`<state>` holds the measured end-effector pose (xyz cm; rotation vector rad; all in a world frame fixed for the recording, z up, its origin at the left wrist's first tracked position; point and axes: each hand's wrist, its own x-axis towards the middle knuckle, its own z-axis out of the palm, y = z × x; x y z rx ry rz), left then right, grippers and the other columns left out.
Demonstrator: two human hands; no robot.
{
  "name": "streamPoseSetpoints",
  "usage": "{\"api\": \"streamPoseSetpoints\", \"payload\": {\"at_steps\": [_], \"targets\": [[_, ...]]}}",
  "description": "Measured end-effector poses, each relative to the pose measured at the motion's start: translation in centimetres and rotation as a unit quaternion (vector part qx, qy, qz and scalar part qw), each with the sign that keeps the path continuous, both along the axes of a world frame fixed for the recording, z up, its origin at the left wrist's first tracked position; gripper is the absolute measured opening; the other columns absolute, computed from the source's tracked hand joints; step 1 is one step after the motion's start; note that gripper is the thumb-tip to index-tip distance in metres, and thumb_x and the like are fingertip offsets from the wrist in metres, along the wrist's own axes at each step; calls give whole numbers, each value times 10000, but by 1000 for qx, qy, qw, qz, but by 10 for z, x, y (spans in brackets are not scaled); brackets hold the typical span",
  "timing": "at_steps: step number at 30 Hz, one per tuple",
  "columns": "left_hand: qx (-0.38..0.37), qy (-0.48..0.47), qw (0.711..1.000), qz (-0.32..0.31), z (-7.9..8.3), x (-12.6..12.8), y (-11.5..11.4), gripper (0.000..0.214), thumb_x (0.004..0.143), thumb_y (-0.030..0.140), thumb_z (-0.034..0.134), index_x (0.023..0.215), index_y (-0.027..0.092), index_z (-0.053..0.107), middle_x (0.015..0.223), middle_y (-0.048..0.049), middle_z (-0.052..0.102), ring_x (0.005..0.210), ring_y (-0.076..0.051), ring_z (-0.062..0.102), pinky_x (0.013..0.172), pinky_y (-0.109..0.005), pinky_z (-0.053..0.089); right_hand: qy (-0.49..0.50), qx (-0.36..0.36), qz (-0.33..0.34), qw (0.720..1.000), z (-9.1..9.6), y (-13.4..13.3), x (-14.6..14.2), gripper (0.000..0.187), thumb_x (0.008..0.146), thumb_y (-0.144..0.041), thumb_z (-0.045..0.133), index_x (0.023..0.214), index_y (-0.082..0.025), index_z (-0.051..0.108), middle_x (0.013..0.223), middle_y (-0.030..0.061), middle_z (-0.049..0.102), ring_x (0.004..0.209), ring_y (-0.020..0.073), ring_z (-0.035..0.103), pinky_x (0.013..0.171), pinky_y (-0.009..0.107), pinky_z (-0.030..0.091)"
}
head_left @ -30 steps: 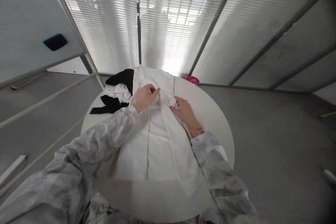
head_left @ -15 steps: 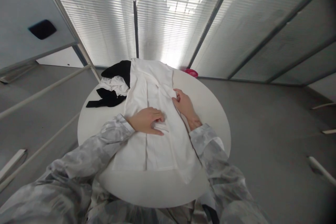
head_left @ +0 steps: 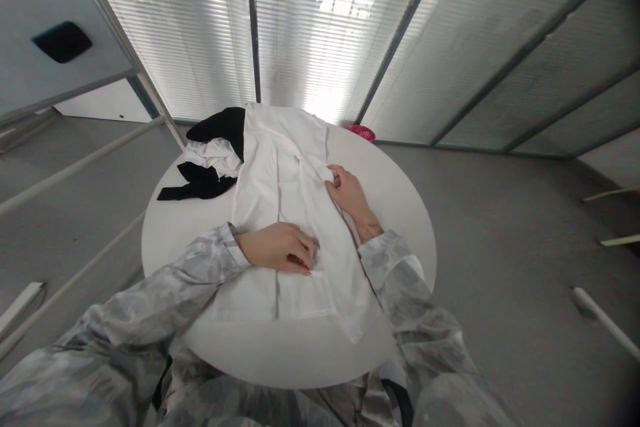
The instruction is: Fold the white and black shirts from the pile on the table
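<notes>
A white shirt point(head_left: 287, 193) lies lengthwise on a round white table point(head_left: 270, 360), with one side folded inward and what looks like a sleeve running down its right part. My left hand point(head_left: 280, 247) rests on the lower middle of the shirt, thumb and fingers pinched together on the cloth. At the shirt's right edge, my right hand point(head_left: 350, 197) has its fingers curled and its thumb against them, gripping the folded edge. The fingertips of both hands are partly hidden.
A heap of black cloth point(head_left: 217, 125) and crumpled white cloth point(head_left: 215, 155) lies at the table's back left, touching the shirt. Behind the table sits a pink mesh basket point(head_left: 363, 132). A ribbed glass partition point(head_left: 300, 33) rises at the back. Pale metal rails point(head_left: 85, 160) stand at left.
My left hand has moved slightly toward me over the shirt, and its spread thumb and fingers have closed on the cloth. My right hand keeps its place at the edge.
</notes>
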<state>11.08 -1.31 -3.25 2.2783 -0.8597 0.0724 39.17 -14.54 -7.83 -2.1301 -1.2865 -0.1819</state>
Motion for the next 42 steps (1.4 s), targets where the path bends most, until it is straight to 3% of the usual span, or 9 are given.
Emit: {"api": "streamPoseSetpoints", "payload": {"at_steps": [11, 13, 16, 18, 20, 22, 28, 35, 42], "targets": [[-79, 102, 990, -51, 5, -4, -7, 177, 1046, 449, 762, 962, 344, 877, 873, -51, 817, 752, -173, 734, 801, -327, 540, -7, 1, 9, 1000, 3, -1, -2, 452, 994, -311, 621, 1427, -202, 693, 967, 72, 736, 876, 283, 665, 949, 439, 557], [-89, 143, 986, -10, 11, -6, -5, 216, 1008, 520, 799, 990, 321, 881, 887, -40, 824, 718, -161, 718, 726, -305, 530, -9, 1, 9, 1000, 3, -1, -3, 454, 992, -309, 619, 1425, -196, 694, 955, 70, 727, 879, 283, 664, 952, 438, 555], [-65, 168, 970, 164, 21, -1, -5, 396, 991, 664, 754, 924, 290, 866, 846, -22, 818, 702, -175, 711, 679, -306, 502, -8, -3, 7, 1000, 4, 0, -4, 452, 991, -307, 617, 1424, -204, 692, 942, 67, 722, 881, 287, 664, 951, 440, 555], [-30, 178, 941, 288, 26, 8, -7, 538, 1006, 740, 675, 788, 271, 822, 747, -24, 784, 661, -192, 691, 650, -324, 471, -6, -2, 7, 1000, 5, 0, -4, 451, 990, -304, 617, 1424, -209, 690, 952, 69, 726, 886, 290, 666, 957, 444, 553], [-9, 218, 911, 351, 25, 20, -10, 647, 1012, 791, 617, 679, 256, 764, 639, -32, 730, 595, -198, 660, 620, -338, 448, -6, 0, 9, 1000, 6, 0, -5, 453, 986, -295, 618, 1424, -207, 690, 960, 71, 728, 886, 289, 668, 964, 445, 549], [-3, 241, 896, 374, 19, 31, -14, 663, 1001, 797, 627, 641, 253, 743, 611, -42, 715, 585, -208, 659, 612, -349, 445, -4, -1, 10, 1000, 7, 0, -5, 455, 982, -286, 620, 1424, -201, 691, 967, 72, 730, 874, 283, 664, 963, 440, 547], [8, 141, 898, 417, -4, 31, -17, 332, 977, 572, 744, 834, 282, 820, 906, -23, 841, 804, -233, 738, 684, -346, 454, -3, -1, 5, 1000, 8, -1, -5, 449, 991, -293, 623, 1425, -200, 694, 951, 68, 731, 871, 280, 661, 954, 433, 550], [-35, 137, 893, 426, 6, 14, -1, 306, 995, 504, 710, 872, 233, 780, 833, 5, 800, 733, -174, 696, 689, -296, 438, -3, 13, 8, 1000, 4, -1, -2, 442, 994, -305, 628, 1419, -210, 705, 993, 78, 749, 883, 282, 667, 952, 440, 556], [39, 73, 895, 439, 6, 10, -3, 282, 992, 500, 748, 894, 238, 722, 897, -5, 785, 749, -181, 685, 685, -306, 410, -10, 13, 5, 1000, 1, -1, 0, 440, 997, -299, 618, 1418, -208, 705, 993, 82, 752, 891, 288, 669, 968, 454, 550]]}}
